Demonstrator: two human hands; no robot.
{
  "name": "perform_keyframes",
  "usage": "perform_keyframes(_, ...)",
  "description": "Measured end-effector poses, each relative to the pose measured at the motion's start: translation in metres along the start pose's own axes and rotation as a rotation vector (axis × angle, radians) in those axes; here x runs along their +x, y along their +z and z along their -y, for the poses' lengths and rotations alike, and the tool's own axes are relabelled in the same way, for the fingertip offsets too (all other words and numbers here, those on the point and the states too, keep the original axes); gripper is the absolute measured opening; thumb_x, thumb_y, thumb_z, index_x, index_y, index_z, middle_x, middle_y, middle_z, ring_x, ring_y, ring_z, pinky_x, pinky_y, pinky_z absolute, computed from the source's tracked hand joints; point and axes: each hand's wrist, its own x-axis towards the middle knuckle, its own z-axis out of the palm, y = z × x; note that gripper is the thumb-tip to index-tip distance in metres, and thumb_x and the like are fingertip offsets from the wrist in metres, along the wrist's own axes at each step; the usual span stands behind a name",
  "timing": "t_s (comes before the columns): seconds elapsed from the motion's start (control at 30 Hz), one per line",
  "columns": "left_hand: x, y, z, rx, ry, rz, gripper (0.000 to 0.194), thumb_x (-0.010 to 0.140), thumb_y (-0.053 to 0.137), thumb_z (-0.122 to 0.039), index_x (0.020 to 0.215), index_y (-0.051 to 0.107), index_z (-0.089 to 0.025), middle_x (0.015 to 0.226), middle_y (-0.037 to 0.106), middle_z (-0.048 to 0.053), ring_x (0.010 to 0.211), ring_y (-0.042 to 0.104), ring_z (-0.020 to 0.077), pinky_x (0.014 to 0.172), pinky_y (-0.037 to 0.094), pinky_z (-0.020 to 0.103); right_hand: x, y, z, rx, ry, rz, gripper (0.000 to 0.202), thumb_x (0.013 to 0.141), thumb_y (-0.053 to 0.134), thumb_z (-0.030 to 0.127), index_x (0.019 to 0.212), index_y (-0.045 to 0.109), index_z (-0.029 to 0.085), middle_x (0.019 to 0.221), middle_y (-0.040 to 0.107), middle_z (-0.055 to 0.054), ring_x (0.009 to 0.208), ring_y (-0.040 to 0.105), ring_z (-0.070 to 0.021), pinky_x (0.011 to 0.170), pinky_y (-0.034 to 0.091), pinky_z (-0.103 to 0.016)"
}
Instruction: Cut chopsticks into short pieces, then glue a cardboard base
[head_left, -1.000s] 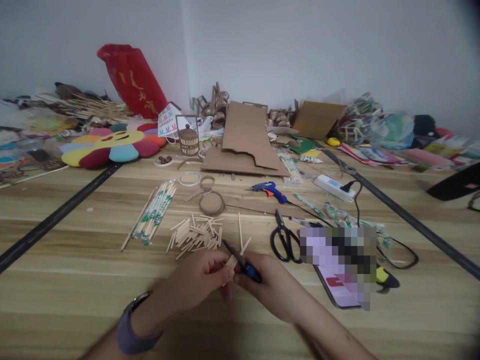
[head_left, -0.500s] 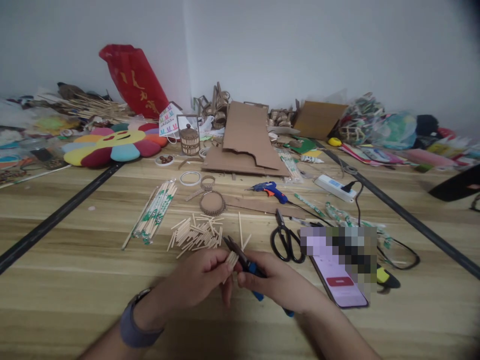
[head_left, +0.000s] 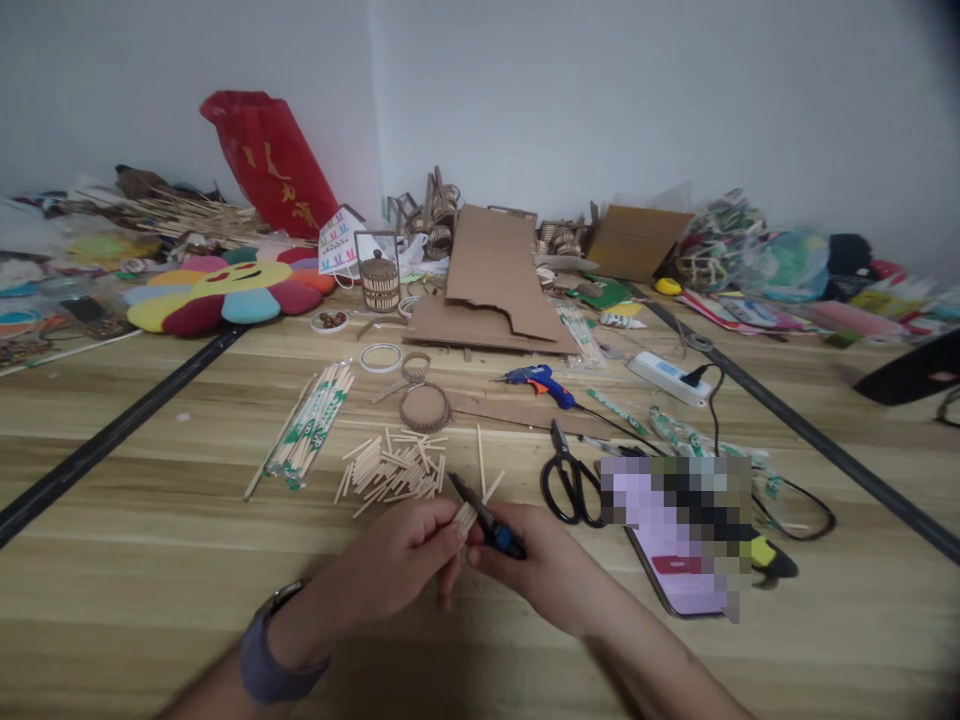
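Observation:
My left hand [head_left: 420, 545] is closed and pinches a few short wooden sticks [head_left: 466, 519] between thumb and fingers. My right hand [head_left: 544, 565] grips dark-jawed pliers [head_left: 480, 508] with blue handles, mostly hidden in the palm. The jaws lie across the sticks, just in front of my left fingertips; whether they touch them I cannot tell. Beyond my hands lies a loose pile of cut sticks [head_left: 394, 465]. One longer stick [head_left: 481, 455] rests on the table to the right of that pile.
Black scissors [head_left: 574, 485] and a phone [head_left: 660, 540] lie to the right. Farther back are a blue glue gun [head_left: 540, 383], a round cardboard piece [head_left: 424, 407], bagged sticks [head_left: 311, 425], a power strip [head_left: 670, 377] and cardboard sheets [head_left: 491, 260]. A flower cushion [head_left: 232, 285] sits at left.
The plier handles have drawn together inside my right hand, so less blue shows. My right hand has shifted slightly toward the left one. My left hand stays almost still.

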Motion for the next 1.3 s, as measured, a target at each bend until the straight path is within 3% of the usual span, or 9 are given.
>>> perform_keyframes(0.13,-0.001,-0.003,0.002,0.089,0.008,-0.04,0.039,0.097,0.035,-0.05,0.076,0.05,-0.02,0.06,0.055,-0.005,0.058,0.053,0.0121,0.06,0.04,0.023,0.003,0.0,-0.002,-0.009,-0.046,-0.034,0.014,0.083,0.059,0.031,0.079,0.056,0.018,0.073,0.054,0.002,0.07,0.048,-0.014,0.064,0.039,-0.023)
perform_keyframes(0.33,0.002,-0.003,0.002,0.208,-0.014,-0.136,0.04,0.097,0.034,-0.05,0.072,0.048,-0.021,0.06,0.052,-0.004,0.06,0.051,0.0132,0.06,0.036,0.024,0.005,-0.01,-0.006,-0.081,-0.159,-0.09,0.029,0.081,0.068,0.03,0.107,0.063,0.02,0.101,0.061,-0.004,0.095,0.055,-0.0207,0.085,0.042,-0.031)
perform_keyframes(0.5,0.007,-0.001,0.008,-0.037,-0.004,-0.107,0.042,0.092,0.039,-0.058,0.08,0.051,-0.02,0.059,0.05,-0.005,0.056,0.048,0.0126,0.059,0.037,0.025,0.005,-0.014,-0.009,-0.084,-0.105,-0.052,0.047,0.07,0.077,0.027,0.114,0.062,0.021,0.108,0.061,-0.005,0.101,0.056,-0.0232,0.089,0.043,-0.033)
perform_keyframes(0.63,0.006,-0.007,0.003,-0.148,0.048,-0.249,0.038,0.092,0.04,-0.056,0.084,0.05,-0.02,0.06,0.047,-0.006,0.055,0.046,0.0127,0.06,0.038,0.026,0.008,-0.015,-0.014,-0.148,-0.075,-0.181,0.042,0.07,0.074,0.021,0.11,0.063,0.019,0.104,0.061,-0.005,0.099,0.058,-0.0227,0.089,0.044,-0.034)
perform_keyframes(0.73,0.007,-0.008,0.002,0.087,0.012,-0.281,0.036,0.095,0.036,-0.049,0.077,0.05,-0.021,0.059,0.05,-0.003,0.059,0.05,0.015,0.063,0.039,0.027,0.007,-0.017,-0.016,-0.249,-0.147,-0.44,0.019,0.08,0.063,0.022,0.099,0.061,0.02,0.098,0.062,-0.006,0.093,0.06,-0.022,0.085,0.047,-0.034)
perform_keyframes(0.8,0.008,-0.005,0.005,0.331,-0.043,-0.282,0.034,0.096,0.035,-0.042,0.073,0.049,-0.021,0.063,0.056,0.0,0.063,0.053,0.0172,0.063,0.039,0.028,0.006,-0.017,-0.018,-0.356,-0.287,-0.554,0.018,0.084,0.06,0.024,0.101,0.058,0.02,0.109,0.061,-0.01,0.103,0.058,-0.0247,0.088,0.047,-0.037)
perform_keyframes(0.9,0.01,0.003,0.012,0.579,-0.013,-0.303,0.023,0.094,0.038,-0.029,0.084,0.058,-0.022,0.085,0.069,0.006,0.079,0.061,0.0215,0.07,0.044,0.03,0.006,-0.015,-0.021,-0.556,-0.436,-0.494,0.022,0.086,0.059,0.022,0.108,0.056,0.021,0.124,0.059,-0.014,0.114,0.054,-0.0275,0.092,0.044,-0.04)
perform_keyframes(1.03,0.013,0.011,0.015,0.713,0.082,-0.323,0.033,0.091,0.037,-0.016,0.112,0.061,-0.025,0.115,0.069,0.01,0.105,0.062,0.0261,0.088,0.047,0.037,0.009,-0.01,-0.025,-0.785,-0.335,-0.393,0.011,0.087,0.056,0.019,0.098,0.06,0.018,0.091,0.067,-0.011,0.086,0.059,-0.0262,0.074,0.044,-0.036)
perform_keyframes(1.3,0.013,0.018,0.003,0.992,-0.176,-0.242,0.037,0.09,0.034,-0.009,0.111,0.062,-0.017,0.099,0.071,0.018,0.097,0.066,0.0329,0.086,0.048,0.046,0.011,0.006,-0.026,-0.862,-0.198,-0.487,0.003,0.085,0.054,0.018,0.084,0.057,0.019,0.08,0.065,-0.008,0.076,0.057,-0.0235,0.065,0.034,-0.03)
